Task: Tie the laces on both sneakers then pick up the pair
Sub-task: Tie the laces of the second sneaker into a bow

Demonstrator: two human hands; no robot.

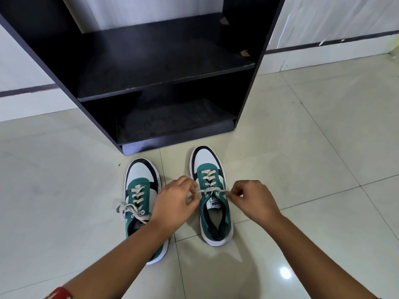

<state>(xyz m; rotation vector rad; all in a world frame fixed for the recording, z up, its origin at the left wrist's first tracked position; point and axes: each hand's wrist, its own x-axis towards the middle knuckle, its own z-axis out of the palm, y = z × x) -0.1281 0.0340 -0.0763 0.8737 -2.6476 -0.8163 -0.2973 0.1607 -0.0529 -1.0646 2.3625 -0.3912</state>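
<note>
Pinching the two ends of a flat off-white cotton lace (212,190), a person's bare hands work over the right-hand sneaker (210,195) of a green, white and black low-top pair standing on a glossy pale tiled floor (302,169). The left hand (174,201) is curled, thumb and fingertips closed on the lace end at the shoe's inner side; the right hand (251,200) is likewise curled, gripping the other end at the outer side. Between them the lace runs taut and nearly level across the top eyelets, just ahead of the tongue's white label.

That sneaker has a suede-like green upper, a smooth white toe panel edged in black, a dark padded collar and a thick white ribbed rubber sole. Its long axis runs away from the wearer of the camera, toe pointing toward a dark wooden shelf unit (151,83) and tilted slightly leftward.

Beside it, apart by a strip of tile, the left-hand sneaker (140,201) of matching make lies roughly parallel, toe also toward the shelf; its heel is hidden under the left forearm. Its lace (131,210) shows a loop and loose ends draped over the outer side near the top eyelets; whether it is firmly knotted cannot be told.

The shelf unit's two matte boards look dusty, with chipped corners. A red band (60,293) circles the left forearm at the frame's lower edge.
</note>
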